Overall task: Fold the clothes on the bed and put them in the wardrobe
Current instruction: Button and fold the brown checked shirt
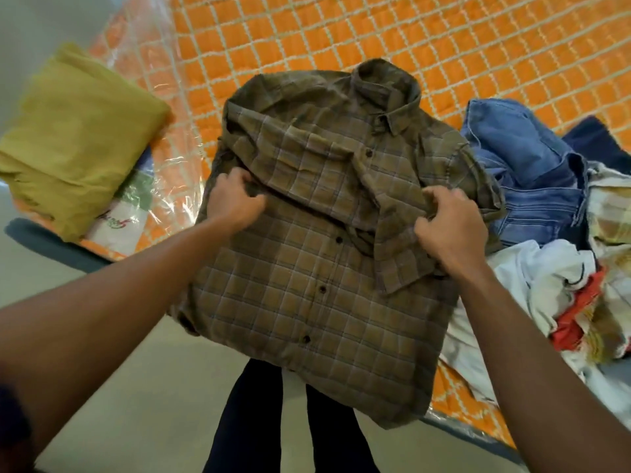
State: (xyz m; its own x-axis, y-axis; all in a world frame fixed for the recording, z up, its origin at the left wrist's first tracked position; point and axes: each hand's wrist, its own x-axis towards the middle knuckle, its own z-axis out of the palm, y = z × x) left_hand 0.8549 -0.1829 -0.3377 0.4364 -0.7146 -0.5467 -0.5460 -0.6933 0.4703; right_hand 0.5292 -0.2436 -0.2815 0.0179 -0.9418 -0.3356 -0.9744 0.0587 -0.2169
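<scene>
Both arms reach up from the bottom of the frame. Left hand and right hand each pinch the brown check shirt, half folded mid-frame on the bed. One yellow piece lies folded upper left. At right, a messy pile waits.

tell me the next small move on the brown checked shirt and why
Probably fold the lower half of the brown checked button shirt up toward its collar: sleeves lie across its front, and left hand and right hand pinch it mid-length.
</scene>
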